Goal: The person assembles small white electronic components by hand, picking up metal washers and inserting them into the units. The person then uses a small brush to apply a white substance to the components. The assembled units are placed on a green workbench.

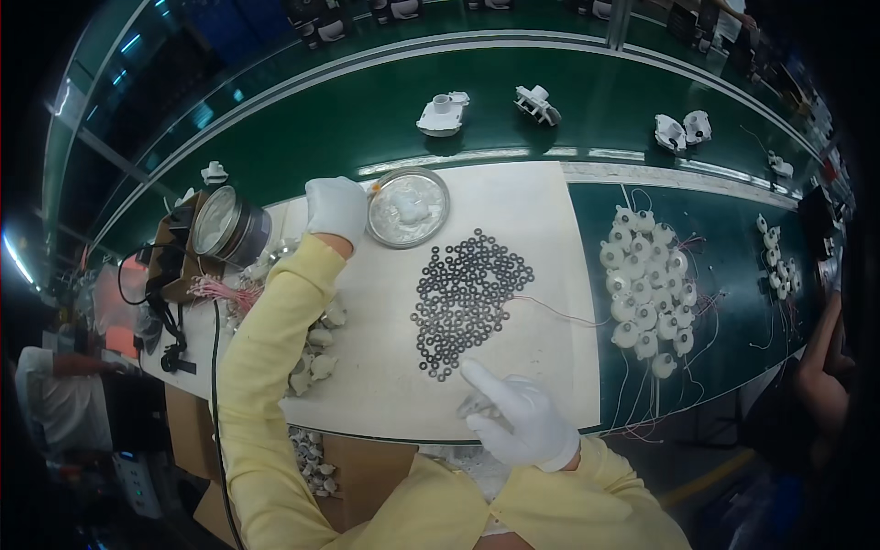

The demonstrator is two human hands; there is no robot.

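A small pale part (476, 404), blurred and slightly translucent, is pinched between the thumb and forefinger of the right hand (524, 424), at the near edge of the desk (376, 376). The left hand (336, 207) is at the left rim of a shallow round metal dish (445, 218) farther away; a bit of orange shows beside its fingers, but I cannot tell whether they grip it. Both hands wear white gloves. Glossy whitish paste (412, 204) lies smeared and lumped in the dish. Between dish and right hand spread many small dark rings (456, 298), flat with open centres, mostly in one layer. A thin reddish wire (559, 313) runs from them toward rounded cream-coloured units (646, 286) with dark hubs, clustered on the right. At left, a cylindrical tin (252, 242) stands tilted near bundled pink wires (226, 291). The desk is covered in smooth white sheeting in the middle, with dark green surface at right. Beyond runs a glossy green strip (339, 119) carrying moulded white plastic housings (443, 115); the room around is dim.
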